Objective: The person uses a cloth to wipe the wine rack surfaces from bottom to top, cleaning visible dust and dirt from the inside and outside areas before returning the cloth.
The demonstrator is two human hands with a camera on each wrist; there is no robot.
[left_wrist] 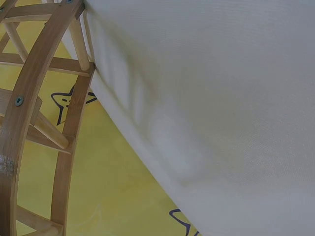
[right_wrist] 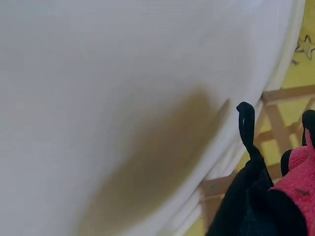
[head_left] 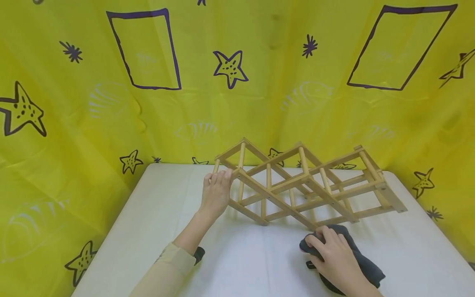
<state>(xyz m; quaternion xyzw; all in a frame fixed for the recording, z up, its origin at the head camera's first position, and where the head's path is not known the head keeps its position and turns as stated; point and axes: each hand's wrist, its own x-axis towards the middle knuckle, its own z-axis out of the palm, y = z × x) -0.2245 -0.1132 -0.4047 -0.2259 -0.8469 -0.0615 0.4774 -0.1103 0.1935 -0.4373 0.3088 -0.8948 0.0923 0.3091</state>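
A lattice-like wooden rack (head_left: pixel 270 195), made of crossed slats joined by round dowels, stands on the white table. My left hand (head_left: pixel 217 192) grips its upper left corner, fingers curled over the slat. In the left wrist view the rack's slats (left_wrist: pixel 39 51) and screw heads fill the left side, while the hand is out of sight. In front of the rack's lower edge, my right hand (head_left: pixel 335 255) holds a bunched dark cloth (head_left: pixel 365 264). The right wrist view shows the cloth's black edge, a hanging loop (right_wrist: pixel 246 123) and a pink fuzzy side (right_wrist: pixel 298 191).
The white table (head_left: pixel 148 214) reaches back to a yellow curtain (head_left: pixel 259 111) printed with stars, fish and frames. The curtain also hangs along both sides. A dark band (head_left: pixel 199 255) sits at the left wrist. The rack's right end stands near the table's back right corner.
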